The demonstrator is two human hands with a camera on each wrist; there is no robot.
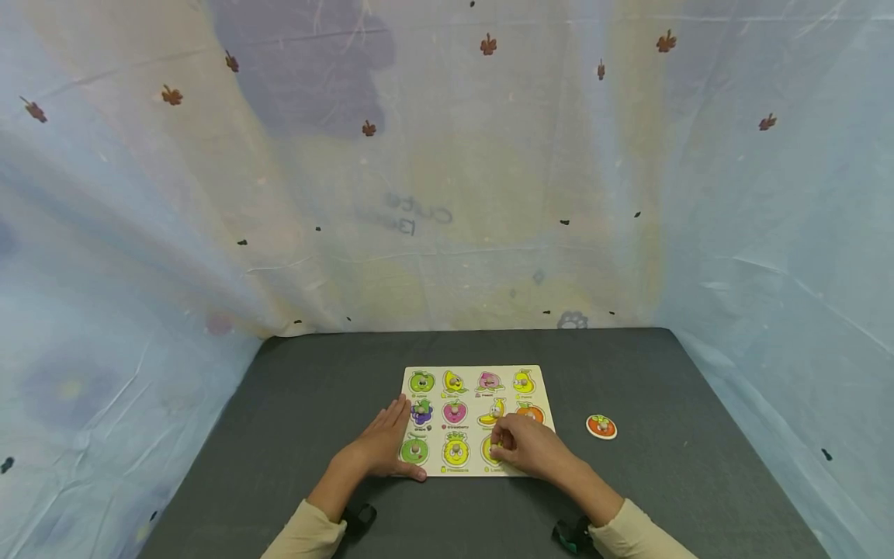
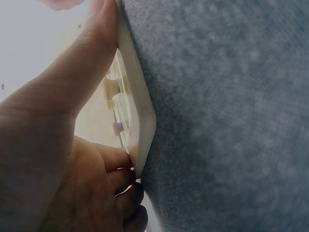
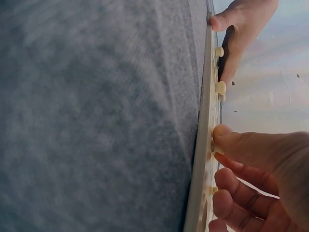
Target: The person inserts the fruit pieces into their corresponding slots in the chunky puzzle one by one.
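Observation:
A fruit puzzle board (image 1: pixel 433 439) of pale wood lies flat, with rows of knobbed fruit pieces in it. My left hand (image 1: pixel 380 441) rests along its left side, fingers extended and thumb at the near left corner. In the left wrist view, the thumb (image 2: pixel 72 67) lies along the board's edge. My right hand (image 1: pixel 534 449) pinches the small knob of a yellow puzzle piece (image 1: pixel 486 450) in the near row; thumb and fingertips meet at the knob in the right wrist view. That hand partly covers the piece and hides the board's near right corner.
A loose round red-orange piece (image 1: pixel 601 426) with green leaves lies to the right of the board. The dark grey table (image 1: pixel 335 388) is enclosed by pale printed sheets (image 1: pixel 447 171) behind and at both sides.

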